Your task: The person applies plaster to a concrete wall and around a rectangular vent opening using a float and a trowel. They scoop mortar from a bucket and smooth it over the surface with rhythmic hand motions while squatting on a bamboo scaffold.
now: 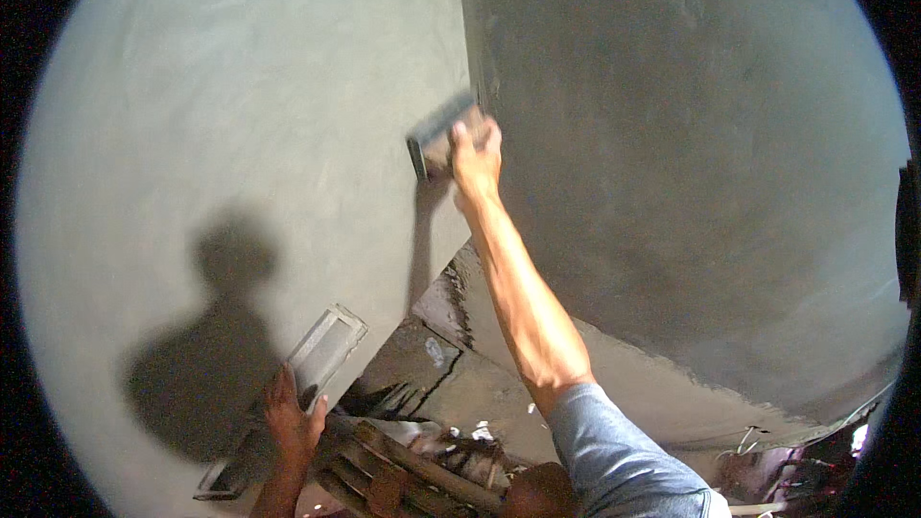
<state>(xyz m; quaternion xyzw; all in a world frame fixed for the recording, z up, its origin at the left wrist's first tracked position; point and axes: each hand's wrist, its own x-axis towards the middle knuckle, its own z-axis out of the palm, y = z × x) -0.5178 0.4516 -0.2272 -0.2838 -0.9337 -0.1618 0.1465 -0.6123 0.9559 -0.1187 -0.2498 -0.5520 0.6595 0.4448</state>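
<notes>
My right hand (477, 161) reaches up at the end of an outstretched arm and is closed around a plastering float (429, 146). The float is blurred and sits at the inner corner where the pale grey plastered wall (240, 67) meets the darker plastered wall (672, 134). I cannot tell whether its face touches the plaster. Low on the left, my left hand (293, 417) grips a second float (331, 343), a long grey rectangle with a raised rim, tilted upward before the pale wall. Its lower end is hidden by the fingers.
Below my arms lie wooden planks (422, 470) and a stained concrete floor (460, 384). A dark-framed rectangular object (225, 475) is beside my left forearm. The dark wall's plaster ends in a ragged lower edge (691, 379). Clutter (796, 480) fills the lower right.
</notes>
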